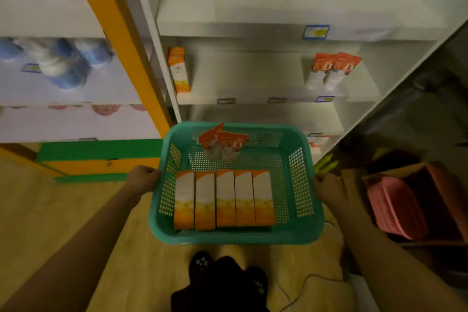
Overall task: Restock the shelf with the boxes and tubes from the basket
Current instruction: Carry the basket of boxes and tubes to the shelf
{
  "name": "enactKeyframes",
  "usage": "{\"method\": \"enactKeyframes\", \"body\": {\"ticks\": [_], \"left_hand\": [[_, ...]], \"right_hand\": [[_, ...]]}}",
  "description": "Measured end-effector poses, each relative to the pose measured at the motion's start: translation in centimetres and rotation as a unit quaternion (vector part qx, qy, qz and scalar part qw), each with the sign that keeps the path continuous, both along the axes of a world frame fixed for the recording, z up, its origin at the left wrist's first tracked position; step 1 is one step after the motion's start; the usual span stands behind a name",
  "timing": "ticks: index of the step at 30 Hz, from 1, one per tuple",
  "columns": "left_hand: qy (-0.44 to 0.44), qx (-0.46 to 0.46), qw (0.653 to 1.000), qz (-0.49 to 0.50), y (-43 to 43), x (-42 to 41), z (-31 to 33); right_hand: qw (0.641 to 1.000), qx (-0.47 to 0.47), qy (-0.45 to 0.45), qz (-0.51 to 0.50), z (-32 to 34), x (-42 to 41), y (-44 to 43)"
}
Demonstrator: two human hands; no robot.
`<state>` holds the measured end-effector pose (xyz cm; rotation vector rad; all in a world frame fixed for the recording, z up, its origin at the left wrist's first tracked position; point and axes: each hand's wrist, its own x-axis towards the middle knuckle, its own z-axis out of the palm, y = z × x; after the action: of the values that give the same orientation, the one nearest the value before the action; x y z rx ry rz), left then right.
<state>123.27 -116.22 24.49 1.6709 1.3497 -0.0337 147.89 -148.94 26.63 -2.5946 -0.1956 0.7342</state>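
Left hand (144,178), fingers curled over the left rim of the basket (235,237). Inside: five boxes (224,200) flat in a row by the near wall, two tubes (222,146) leaning on the far wall. Likely light; stiff boxes best pinched across the long sides, soft tubes round the body. Shelf (248,79) beyond. Right hand (326,186), fingers clamped on the right rim.

The basket (235,237) was smooth teal plastic, its walls pierced into a grid. Inside it, the boxes (225,199) were printed card with a slight sheen, the tubes (222,144) glossy plastic. Behind the basket, the shelf (248,79) looked matt white and smooth. Under it, the floor (76,210) looked like pale wood. To its right, a pink basket (397,208) was latticed plastic.
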Motion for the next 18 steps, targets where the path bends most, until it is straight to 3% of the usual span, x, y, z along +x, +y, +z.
{"method": "enactKeyframes", "body": {"ticks": [8,18], "left_hand": [[0.037,-0.005,0.999,0.015,-1.8,2.0,-10.4],[0.05,0.015,0.999,0.006,-0.3,5.7,-30.4]], "right_hand": [[0.999,-0.005,0.026,0.027,-12.8,3.7,-1.0],[0.999,0.023,0.027,0.0,-32.5,6.0,0.4]]}}
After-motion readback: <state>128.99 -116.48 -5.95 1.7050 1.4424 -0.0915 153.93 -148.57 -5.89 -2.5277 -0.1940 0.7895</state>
